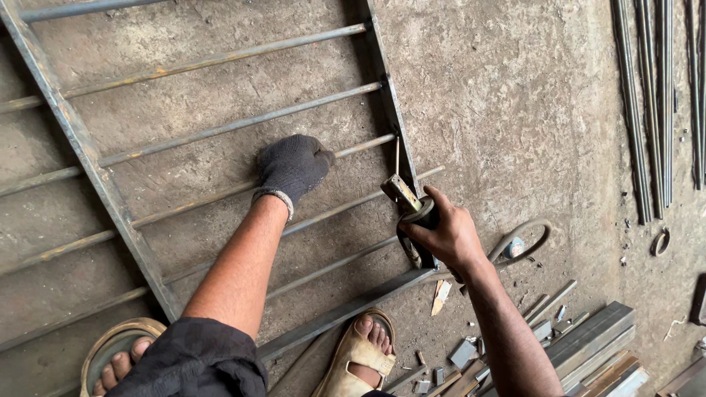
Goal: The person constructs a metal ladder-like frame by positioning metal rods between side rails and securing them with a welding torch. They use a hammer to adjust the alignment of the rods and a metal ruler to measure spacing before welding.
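Two sandalled feet are seen nearest the camera, one at the near left (118, 360) and one near the middle (364, 353), planted on the concrete floor (515, 88) beside a flat steel grille frame (88, 158). Thin round bars (220, 129) are laid across the frame from its left rail to its right rail (390, 95), and all that can be seen already sit in place.

The left hand (290, 167), covered by a dark knitted glove, is closed in a fist and pressed down on one of the middle bars, so that the bar is kept against the floor. The right hand (445, 231), bare, is wrapped around a welding electrode holder (412, 206); a short electrode rod (398, 156) is clamped in it and pointed at the spot where a bar end meets the right rail. The rod tip lies just right of the gloved fist and close to the joint; whether it touches cannot be told. No arc or spark is visible.

Whether the joints farther along the right rail have been welded cannot be told either; the work is judged to be partway, with the near bar ends probably left to join.

Short metal offcuts (463, 353) and stacked steel sections (588, 338) are scattered at the near right, and long rods (647, 103) lie at the far right.
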